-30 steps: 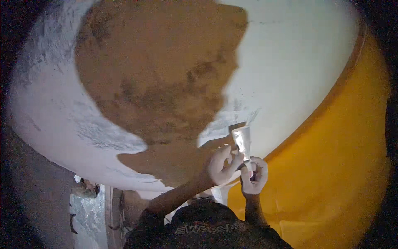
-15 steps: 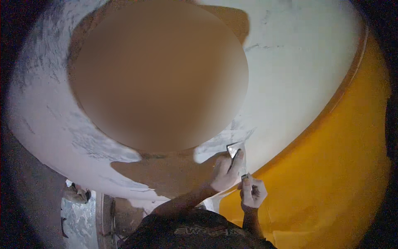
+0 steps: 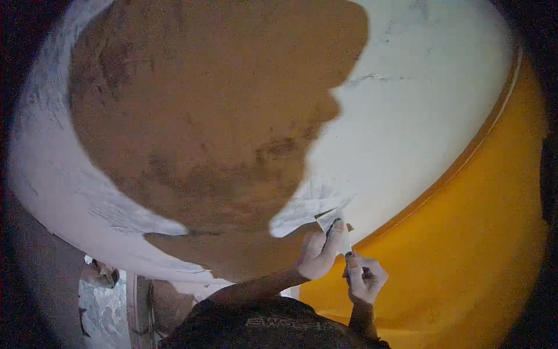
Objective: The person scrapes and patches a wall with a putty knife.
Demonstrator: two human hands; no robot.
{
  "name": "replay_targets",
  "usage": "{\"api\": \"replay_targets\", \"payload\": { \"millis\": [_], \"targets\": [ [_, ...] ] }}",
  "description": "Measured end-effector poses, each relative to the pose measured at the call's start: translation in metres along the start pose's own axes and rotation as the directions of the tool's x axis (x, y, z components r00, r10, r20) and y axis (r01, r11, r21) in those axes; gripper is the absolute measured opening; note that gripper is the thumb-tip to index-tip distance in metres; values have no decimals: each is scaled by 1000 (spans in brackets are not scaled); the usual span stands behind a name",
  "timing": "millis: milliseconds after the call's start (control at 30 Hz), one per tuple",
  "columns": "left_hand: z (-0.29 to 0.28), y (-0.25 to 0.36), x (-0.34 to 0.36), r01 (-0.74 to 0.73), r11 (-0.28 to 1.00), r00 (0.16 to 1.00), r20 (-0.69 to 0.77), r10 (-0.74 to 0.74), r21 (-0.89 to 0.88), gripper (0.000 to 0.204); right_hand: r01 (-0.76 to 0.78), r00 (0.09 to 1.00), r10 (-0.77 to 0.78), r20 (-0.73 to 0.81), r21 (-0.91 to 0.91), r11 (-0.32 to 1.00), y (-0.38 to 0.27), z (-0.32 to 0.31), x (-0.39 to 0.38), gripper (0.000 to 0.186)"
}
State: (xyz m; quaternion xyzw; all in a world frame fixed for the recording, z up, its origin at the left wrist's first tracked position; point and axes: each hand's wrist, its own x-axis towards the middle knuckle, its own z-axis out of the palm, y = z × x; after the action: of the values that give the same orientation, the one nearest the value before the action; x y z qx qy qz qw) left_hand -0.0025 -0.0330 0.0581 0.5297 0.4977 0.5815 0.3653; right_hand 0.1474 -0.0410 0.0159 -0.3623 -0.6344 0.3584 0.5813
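Note:
My left hand [image 3: 317,256] is closed round a flat scraper [image 3: 328,217], its thumb on the blade. The thin blade is turned toward a curved white panel [image 3: 395,157]; whether it touches I cannot tell. My right hand [image 3: 369,279] sits just below and to the right, fingers pinched on a narrow scraper-like tool [image 3: 349,254] with a dark part at the fingertips. The two tools lie close together, and their overlap is hard to make out. Grey smears [image 3: 325,195] mark the panel above the left hand.
A large brown shadow [image 3: 215,116] covers much of the panel. Along the right curves an orange-yellow surface [image 3: 465,244], with a brown edge strip [image 3: 459,166] between. At lower left, a pale sheet-like surface [image 3: 104,308] has a small brownish object [image 3: 102,273] on it.
Both hands sit slightly lower in the picture, the right one also further right. The left scraper has tilted and shines less. The brown shadow has shifted on the panel.

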Motion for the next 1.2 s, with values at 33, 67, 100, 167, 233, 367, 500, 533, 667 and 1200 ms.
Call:
{"api": "replay_targets", "payload": {
  "millis": [33, 67, 100, 167, 233, 367, 500, 533, 667, 1200],
  "targets": [
    [2, -3, 1, -7, 998, 1000, -4, 6, -56, 37, -10, 1000, 10, 7, 1, 1000, 0, -1, 1, 4],
    [6, -6, 1, -60, 991, 997, -64, 53, -118, 37, -56, 998, 56, -18, 8, 998, 0, -1, 2, 4],
    [9, -9, 0, -12, 993, 1000, -10, 11, -116, 37, -21, 1000, 21, 18, -3, 1000, 1, -2, 2, 4],
    [12, -16, -1, 156, 927, 987, 11, -162, -341, 37, 112, 992, -112, 62, -9, 994, 4, -2, 1, 5],
    [8, -22, -3, -66, 997, 997, -46, 64, -44, 36, 104, 994, -103, 45, -17, 994, 8, -2, 0, 6],
    [13, -32, -5, 59, 983, 998, -23, -64, -174, 36, -136, 991, 136, 13, 129, 982, 14, -7, -6, 7],
    [21, -28, -5, -20, 981, 996, -90, 3, -195, 39, -128, 992, 128, 0, 81, 989, 20, -6, -7, 6],
    [18, -26, -5, 26, 994, 999, -24, -29, -103, 38, -9, 1000, 9, 4, 57, 998, 21, -4, -6, 10],
    [12, -18, 0, -78, 995, 996, -34, 80, 63, 34, 208, 978, -208, -15, 29, 978, 31, 9, 0, 12],
    [35, -19, -4, 38, 998, 989, -141, -45, -52, 43, 141, 989, -135, -52, 131, 981, 17, 1, -7, 12]
  ]
}}
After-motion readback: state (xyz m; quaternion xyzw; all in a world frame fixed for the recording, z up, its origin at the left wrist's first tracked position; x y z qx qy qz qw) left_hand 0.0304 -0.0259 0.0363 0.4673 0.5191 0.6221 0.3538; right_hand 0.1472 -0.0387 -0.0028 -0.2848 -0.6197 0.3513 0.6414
